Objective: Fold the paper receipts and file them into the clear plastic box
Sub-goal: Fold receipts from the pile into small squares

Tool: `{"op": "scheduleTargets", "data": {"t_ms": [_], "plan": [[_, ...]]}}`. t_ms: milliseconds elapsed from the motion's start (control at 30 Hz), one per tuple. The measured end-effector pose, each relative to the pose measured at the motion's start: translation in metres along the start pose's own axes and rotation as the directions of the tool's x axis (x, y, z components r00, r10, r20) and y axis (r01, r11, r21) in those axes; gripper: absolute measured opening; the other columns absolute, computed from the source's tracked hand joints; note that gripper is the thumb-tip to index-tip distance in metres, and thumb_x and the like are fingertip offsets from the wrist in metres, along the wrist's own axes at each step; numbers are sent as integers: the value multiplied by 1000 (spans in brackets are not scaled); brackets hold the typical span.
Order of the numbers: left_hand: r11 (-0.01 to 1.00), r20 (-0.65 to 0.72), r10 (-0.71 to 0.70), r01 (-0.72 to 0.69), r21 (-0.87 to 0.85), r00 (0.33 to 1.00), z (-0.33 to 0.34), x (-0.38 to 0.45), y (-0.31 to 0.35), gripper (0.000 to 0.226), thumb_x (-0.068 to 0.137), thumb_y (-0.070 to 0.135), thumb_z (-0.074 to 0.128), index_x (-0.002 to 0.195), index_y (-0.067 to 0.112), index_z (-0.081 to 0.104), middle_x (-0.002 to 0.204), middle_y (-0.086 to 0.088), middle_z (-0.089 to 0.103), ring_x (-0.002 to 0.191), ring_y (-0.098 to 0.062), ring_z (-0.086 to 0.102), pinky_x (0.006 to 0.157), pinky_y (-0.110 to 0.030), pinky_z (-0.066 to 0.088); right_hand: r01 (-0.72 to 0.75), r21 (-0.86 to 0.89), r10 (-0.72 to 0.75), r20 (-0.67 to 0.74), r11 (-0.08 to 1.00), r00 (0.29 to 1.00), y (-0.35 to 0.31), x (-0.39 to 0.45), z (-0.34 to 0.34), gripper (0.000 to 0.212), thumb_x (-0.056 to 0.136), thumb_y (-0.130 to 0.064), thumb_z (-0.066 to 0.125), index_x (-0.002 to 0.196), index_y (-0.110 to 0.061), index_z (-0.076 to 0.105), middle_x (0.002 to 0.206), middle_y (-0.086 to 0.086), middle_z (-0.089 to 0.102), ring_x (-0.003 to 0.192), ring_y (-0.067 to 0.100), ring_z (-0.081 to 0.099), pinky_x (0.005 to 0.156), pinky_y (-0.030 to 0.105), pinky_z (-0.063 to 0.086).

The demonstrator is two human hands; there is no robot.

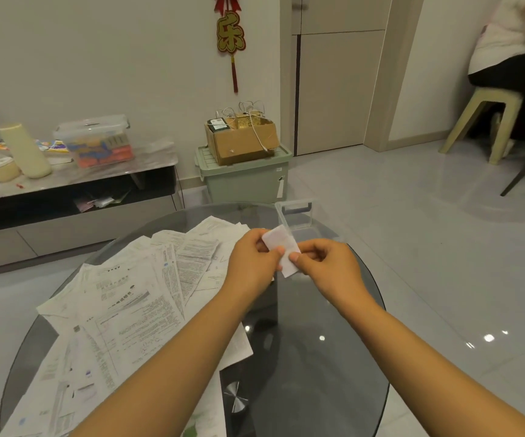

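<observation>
Both hands, left (252, 260) and right (324, 263), pinch a folded receipt (281, 249) above the tabletop (318, 357). The clear box (295, 216) sits just beyond at the far edge, nearer the right hand.

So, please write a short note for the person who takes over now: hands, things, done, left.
Left hand and right hand both pinch one small folded white paper receipt above the round dark glass table.
The clear plastic box stands open at the far table edge; nothing visible inside.
Left: file this receipt, then fold the loose pile of printed paper receipts.
</observation>
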State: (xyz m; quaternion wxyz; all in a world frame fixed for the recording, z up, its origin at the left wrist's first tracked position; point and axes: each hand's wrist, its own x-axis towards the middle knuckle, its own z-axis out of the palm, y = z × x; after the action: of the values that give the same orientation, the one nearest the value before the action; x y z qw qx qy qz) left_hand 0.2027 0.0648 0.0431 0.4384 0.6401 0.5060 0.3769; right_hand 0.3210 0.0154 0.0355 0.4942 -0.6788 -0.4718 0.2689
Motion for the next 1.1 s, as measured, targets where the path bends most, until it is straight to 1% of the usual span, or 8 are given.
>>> {"op": "scheduleTargets", "data": {"t_ms": [167,300,500,667,833,933,1033,1100], "plan": [[997,3,80,-80,-24,997,9,30,22,28,87,7,61,111,18,53,109,-3,63,94,-19,65,71,-22,54,2,-133,-16,-101,991,995,-19,34,-16,5,81,-15,68,85,-16,71,74,-3,66,69,10,60,66,24,48],[968,89,158,-172,182,983,20,57,26,35,89,7,57,122,18,51,108,4,58,90,-9,56,70,-13,43,-66,-345,8,-166,936,986,-25,68,-24,9,80,-17,65,89,-17,68,83,1,67,77,20,61,66,30,49],[800,205,300,-363,478,932,35,83,10,38,92,13,54,129,20,48,125,2,55,114,-15,51,106,-32,31,-137,-728,25,-162,671,986,-16,94,-18,18,83,-19,60,101,-21,61,98,2,66,90,23,61,65,26,38],[629,327,381,-501,594,865,34,89,4,48,90,12,45,137,22,43,130,4,52,123,-15,43,102,-31,20,-69,-883,-26,-92,465,995,-10,98,-16,18,84,-8,53,97,-18,60,101,4,65,98,24,59,69,25,34],[471,334,365,-482,739,869,36,89,3,53,72,32,29,108,14,64,110,0,60,104,-20,49,82,-29,21,73,-949,-102,44,307,994,-17,101,-10,16,85,-6,50,78,-19,45,100,4,65,98,23,59,80,28,33],[413,284,323,-404,816,903,36,87,1,32,80,32,32,77,13,57,90,-1,59,87,-20,50,79,-31,23,167,-944,-156,127,283,980,-15,106,-5,13,83,-7,52,84,-17,60,93,3,65,95,22,56,79,27,28],[419,234,305,-351,838,923,32,87,-3,25,87,29,38,70,14,50,76,0,52,77,-18,45,82,-33,26,232,-921,-204,174,312,963,-11,105,2,18,85,-11,56,97,-18,67,74,-2,49,100,22,48,74,25,25],[469,215,310,-345,813,926,30,87,-6,26,87,30,37,75,14,54,79,0,55,78,-18,47,81,-32,25,241,-911,-224,171,334,959,-10,103,7,13,85,-12,59,95,-14,68,84,-2,45,104,22,41,73,25,24]]}}
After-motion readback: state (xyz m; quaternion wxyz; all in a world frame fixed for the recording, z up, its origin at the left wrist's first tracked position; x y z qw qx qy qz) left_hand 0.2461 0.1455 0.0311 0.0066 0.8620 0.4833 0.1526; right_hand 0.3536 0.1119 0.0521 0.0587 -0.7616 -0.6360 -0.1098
